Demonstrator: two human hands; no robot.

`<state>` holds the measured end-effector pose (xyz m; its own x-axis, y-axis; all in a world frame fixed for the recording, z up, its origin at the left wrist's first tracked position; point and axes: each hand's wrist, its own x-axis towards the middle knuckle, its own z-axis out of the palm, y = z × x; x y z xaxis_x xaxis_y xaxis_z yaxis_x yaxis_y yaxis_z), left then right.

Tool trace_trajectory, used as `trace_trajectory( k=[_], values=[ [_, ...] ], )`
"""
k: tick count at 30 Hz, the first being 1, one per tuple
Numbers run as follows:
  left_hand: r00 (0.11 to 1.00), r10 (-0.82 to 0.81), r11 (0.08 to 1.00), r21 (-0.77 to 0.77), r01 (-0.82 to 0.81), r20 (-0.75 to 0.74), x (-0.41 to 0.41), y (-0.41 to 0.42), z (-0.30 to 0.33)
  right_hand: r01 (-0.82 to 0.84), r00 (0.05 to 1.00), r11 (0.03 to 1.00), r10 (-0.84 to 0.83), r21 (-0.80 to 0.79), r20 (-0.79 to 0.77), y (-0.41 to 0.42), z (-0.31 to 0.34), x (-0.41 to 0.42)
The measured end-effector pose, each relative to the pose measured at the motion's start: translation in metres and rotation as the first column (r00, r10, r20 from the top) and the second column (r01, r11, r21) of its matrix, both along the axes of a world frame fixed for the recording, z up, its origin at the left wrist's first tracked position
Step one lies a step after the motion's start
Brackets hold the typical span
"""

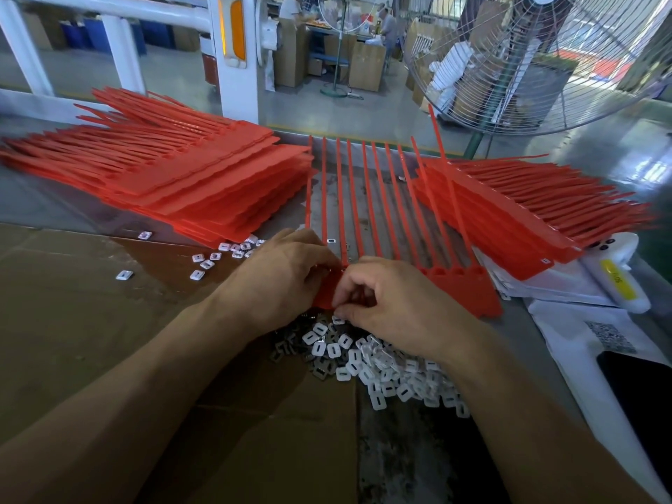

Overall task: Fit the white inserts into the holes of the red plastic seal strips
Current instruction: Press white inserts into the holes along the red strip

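Observation:
A joined sheet of red seal strips (462, 289) lies in front of me, its long tails pointing away. My left hand (287, 278) rests over the sheet's left end with its fingers curled down onto it. My right hand (396, 303) sits beside it, fingers curled at the sheet's near edge; an insert between its fingertips cannot be made out. A pile of white inserts (378, 369) lies just under my right wrist. A few more white inserts (214, 258) are scattered to the left.
Stacks of red strip sheets lie at the left (189, 176) and at the right (527, 198). Flat cardboard (72, 303) covers the near left. White papers and a bottle (618, 281) sit at the right. A large fan (545, 60) stands behind.

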<state>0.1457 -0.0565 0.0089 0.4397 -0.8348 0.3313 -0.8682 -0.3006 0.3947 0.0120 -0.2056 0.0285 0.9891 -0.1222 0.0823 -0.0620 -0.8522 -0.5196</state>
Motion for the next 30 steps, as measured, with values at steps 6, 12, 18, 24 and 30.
trace_trajectory(
  k=[6,12,18,24,30],
  values=[
    [1.0,0.009,1.0,0.007,-0.009,-0.001,-0.001,0.0,0.001,0.128,0.986,0.974,-0.146,0.186,0.086,-0.003,0.003,-0.005],
    [1.0,0.018,1.0,0.018,-0.018,-0.002,-0.001,0.0,0.001,0.313,0.902,0.868,-0.399,0.386,0.166,-0.022,0.001,-0.009],
    [1.0,0.014,1.0,0.025,-0.014,0.004,0.0,0.001,0.001,0.395,0.869,0.816,-0.481,0.422,0.118,-0.035,-0.004,-0.009],
    [1.0,0.018,0.999,0.03,-0.018,0.004,-0.001,0.002,0.001,0.454,0.829,0.789,-0.544,0.413,0.128,-0.037,-0.008,-0.004],
    [1.0,0.015,0.999,0.03,-0.015,0.006,-0.001,0.001,0.001,0.469,0.837,0.814,-0.534,0.341,0.123,-0.038,-0.011,-0.002]
  ],
)
